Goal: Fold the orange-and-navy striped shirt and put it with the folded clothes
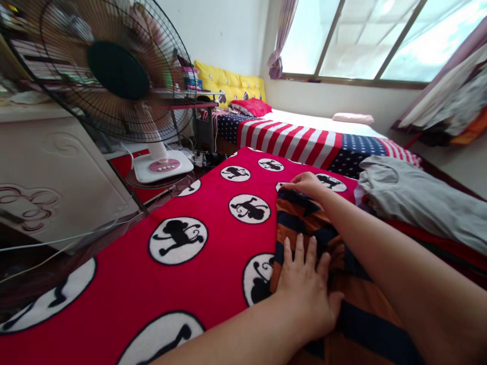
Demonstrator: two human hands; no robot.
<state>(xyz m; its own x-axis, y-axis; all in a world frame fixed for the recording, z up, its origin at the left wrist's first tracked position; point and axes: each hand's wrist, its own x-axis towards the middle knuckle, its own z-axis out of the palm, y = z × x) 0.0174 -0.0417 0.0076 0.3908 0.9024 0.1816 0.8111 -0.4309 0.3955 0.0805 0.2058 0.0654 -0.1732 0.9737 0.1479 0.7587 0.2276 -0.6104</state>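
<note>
A garment with orange and navy stripes point(369, 294) lies on a red blanket point(216, 223) patterned with black monkeys in white ovals. My left hand point(306, 289) rests flat on the striped garment, fingers spread. Farther out, my right hand point(307, 183) pinches the garment's far edge, thumb and fingers closed on it. Some folds bunch up between the two hands. My right forearm hides part of the cloth, and its near end runs out of view, so its exact kind is unclear.
A grey shirt point(414, 195) lies on a pile of clothes at the right. On the left, a standing fan point(117, 71) is on a small round stool beside a white cabinet point(57, 167). Behind is a bed with a stars-and-stripes cover point(289, 137) under a window. Cords hang at the left.
</note>
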